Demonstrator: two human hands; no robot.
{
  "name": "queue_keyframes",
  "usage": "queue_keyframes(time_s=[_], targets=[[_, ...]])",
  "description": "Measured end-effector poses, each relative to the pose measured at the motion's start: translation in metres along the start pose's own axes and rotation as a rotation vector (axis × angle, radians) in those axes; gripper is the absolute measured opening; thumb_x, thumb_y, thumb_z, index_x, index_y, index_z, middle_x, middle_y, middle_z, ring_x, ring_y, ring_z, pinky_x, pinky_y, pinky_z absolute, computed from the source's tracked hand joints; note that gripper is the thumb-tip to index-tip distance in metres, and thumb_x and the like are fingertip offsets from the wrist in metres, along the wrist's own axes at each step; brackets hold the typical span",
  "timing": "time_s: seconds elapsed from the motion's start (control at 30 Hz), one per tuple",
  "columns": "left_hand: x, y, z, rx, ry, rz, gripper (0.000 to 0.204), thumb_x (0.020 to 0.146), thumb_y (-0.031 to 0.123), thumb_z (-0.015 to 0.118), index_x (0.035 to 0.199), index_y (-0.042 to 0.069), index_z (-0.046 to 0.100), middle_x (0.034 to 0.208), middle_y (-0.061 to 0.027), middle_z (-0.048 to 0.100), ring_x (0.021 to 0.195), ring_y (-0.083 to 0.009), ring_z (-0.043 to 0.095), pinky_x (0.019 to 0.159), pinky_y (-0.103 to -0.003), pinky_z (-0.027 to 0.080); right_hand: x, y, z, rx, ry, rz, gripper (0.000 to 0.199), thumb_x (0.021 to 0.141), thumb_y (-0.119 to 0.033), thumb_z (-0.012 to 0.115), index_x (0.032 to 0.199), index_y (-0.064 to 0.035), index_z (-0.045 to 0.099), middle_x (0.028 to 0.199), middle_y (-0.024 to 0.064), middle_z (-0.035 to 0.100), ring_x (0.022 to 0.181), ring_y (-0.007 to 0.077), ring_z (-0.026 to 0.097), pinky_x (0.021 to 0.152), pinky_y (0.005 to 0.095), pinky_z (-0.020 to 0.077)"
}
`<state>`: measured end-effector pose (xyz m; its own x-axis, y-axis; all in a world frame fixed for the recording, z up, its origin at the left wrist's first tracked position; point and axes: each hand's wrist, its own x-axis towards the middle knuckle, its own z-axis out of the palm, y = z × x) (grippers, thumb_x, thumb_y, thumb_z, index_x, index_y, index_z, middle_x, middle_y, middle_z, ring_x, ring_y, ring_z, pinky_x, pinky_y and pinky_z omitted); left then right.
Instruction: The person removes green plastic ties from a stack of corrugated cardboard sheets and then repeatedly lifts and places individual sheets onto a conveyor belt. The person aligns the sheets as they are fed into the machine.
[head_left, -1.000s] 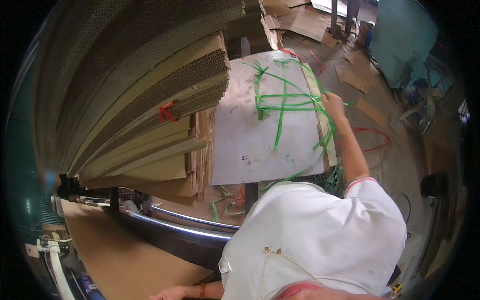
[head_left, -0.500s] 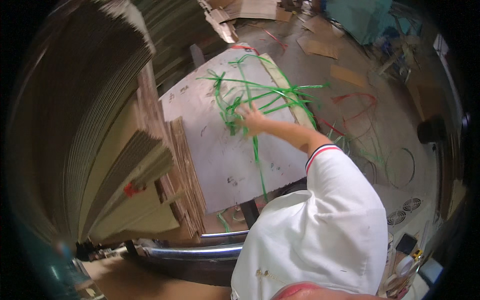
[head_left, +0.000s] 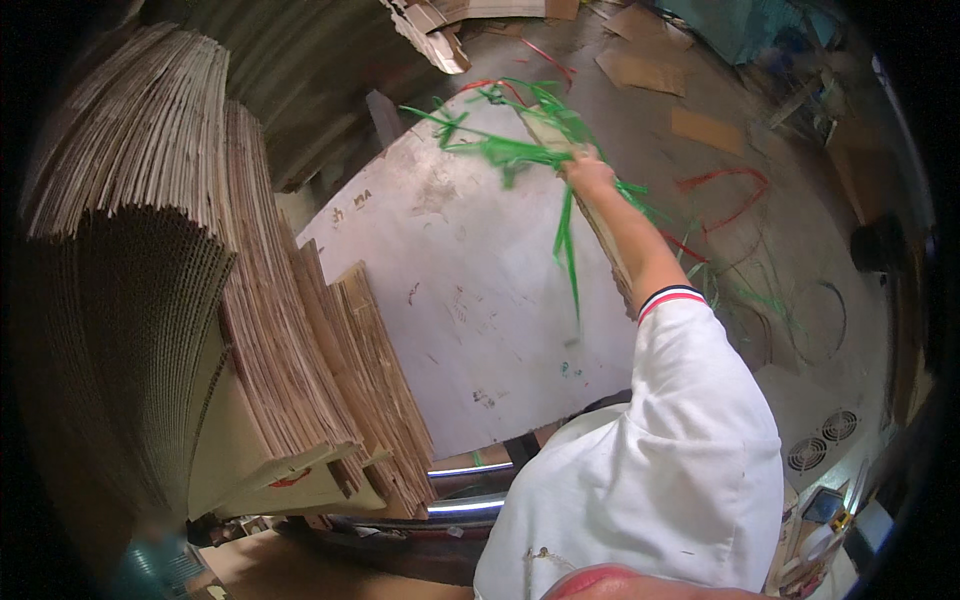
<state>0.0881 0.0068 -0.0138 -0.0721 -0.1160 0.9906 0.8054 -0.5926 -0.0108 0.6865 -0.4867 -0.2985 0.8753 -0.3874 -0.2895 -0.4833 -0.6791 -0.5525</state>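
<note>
The right grip (head_left: 588, 170) is closed on green strapping (head_left: 515, 151), gathered over the white counter (head_left: 500, 320) near its right edge; dark letter-like marks (head_left: 362, 198), too small to read, sit toward its left.

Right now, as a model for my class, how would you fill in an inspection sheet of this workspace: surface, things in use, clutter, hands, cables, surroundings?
Surface: whitish panel, smudged with dark marks.
Things in use: green strapping, bunched near the panel's far right, loose ends trailing.
Clutter: flat cardboard pieces and red strapping on the floor.
Hands: right hand closed on the green strapping, slightly blurred; left hand not in view.
Cables: thin dark loop on the floor; cable or strap, cannot tell.
Surroundings: stacked cardboard sheets at left; two round fan grilles at lower right.
</note>
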Motion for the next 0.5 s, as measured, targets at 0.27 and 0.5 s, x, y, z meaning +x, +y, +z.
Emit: queue_keyframes(time_s=[0.27,0.5], targets=[[0.004,0.006,0.016,-0.015,-0.017,0.050,0.080,0.090,0.052,0.059,0.140,-0.007,0.037,0.129,-0.0302,0.050,0.114,-0.0474,0.051,0.095,-0.052,0.043,0.082,0.167,-0.014,0.110,0.188,0.222,0.043,0.089,-0.039,0.057,0.116,-0.0070,0.064,0.119,0.0193,0.064,0.110,0.0400,0.061,0.093,0.0472,0.0479],[0.003,0.003,0.012,0.001,-0.030,0.080,0.080,0.089,0.052,0.059,0.139,-0.008,0.037,0.128,-0.0301,0.051,0.113,-0.0472,0.052,0.094,-0.052,0.044,0.037,0.098,0.011,0.096,-0.066,-0.104,0.090,0.076,-0.061,0.067,0.138,-0.0008,0.045,0.135,0.0257,0.051,0.126,0.0361,0.050,0.102,0.0415,0.0415]])
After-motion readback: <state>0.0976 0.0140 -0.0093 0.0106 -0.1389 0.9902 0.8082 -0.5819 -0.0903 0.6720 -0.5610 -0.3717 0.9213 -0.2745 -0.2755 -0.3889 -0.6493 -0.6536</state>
